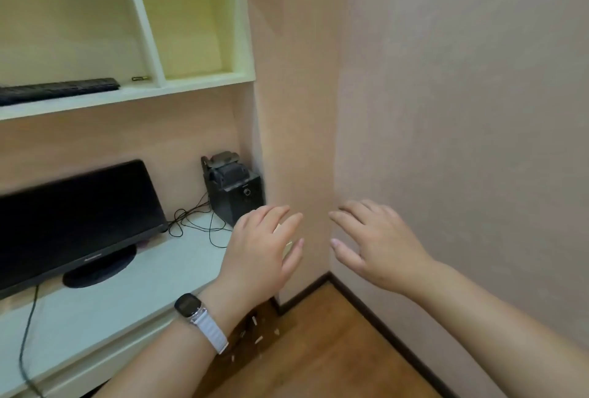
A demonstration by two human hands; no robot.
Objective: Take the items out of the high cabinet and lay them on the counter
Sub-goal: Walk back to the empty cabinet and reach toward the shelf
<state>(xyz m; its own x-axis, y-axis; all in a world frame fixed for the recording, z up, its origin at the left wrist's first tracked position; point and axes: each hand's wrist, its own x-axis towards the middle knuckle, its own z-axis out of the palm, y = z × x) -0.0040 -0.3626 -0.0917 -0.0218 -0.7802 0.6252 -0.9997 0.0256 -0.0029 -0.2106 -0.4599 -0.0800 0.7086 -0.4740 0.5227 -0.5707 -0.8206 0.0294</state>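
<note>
The stuff to move: a black keyboard (60, 90) lying flat on the bottom shelf of the high cabinet (178, 86), over on the left, plus a tiny brass-ish thing (141, 78) just beside the divider. It's too small to say what it is.

Below that is the tabletop (95, 298) with a monitor (73, 219), a black speaker box (236, 193) in the corner and a tangle of cables (197, 222) between them.

The left hand (258, 254) and right hand (376, 244) hover low by the wall corner, well apart from the shelf. Fingers are spread and loose, gripping nothing I can make out. There's a pale sliver between the left fingers, no idea what.

My take on the step: reach up and left for the keyboard and take it by both ends. I'd lift it level so it doesn't knock the little thing off the shelf. Then lay it on the stretch of tabletop in front of the monitor, away from the cables.
</note>
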